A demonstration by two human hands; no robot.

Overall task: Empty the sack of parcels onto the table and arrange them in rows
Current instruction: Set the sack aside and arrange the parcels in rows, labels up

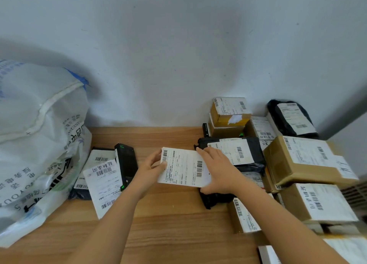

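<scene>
Left hand (149, 169) and right hand (217, 171) clamp fingers on opposite edges of a labelled parcel (181, 167), arranged parcels (301, 160) lying just to its right.

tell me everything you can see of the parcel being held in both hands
The held parcel is flat, its top a white printed shipping label with barcodes at both ends, slightly tilted. It is over the wooden table at centre. The left hand pinches its left edge; the right hand grips its right edge.

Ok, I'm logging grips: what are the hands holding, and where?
Both hold one white labelled parcel: left hand grips its left edge, right hand its right edge.
</scene>
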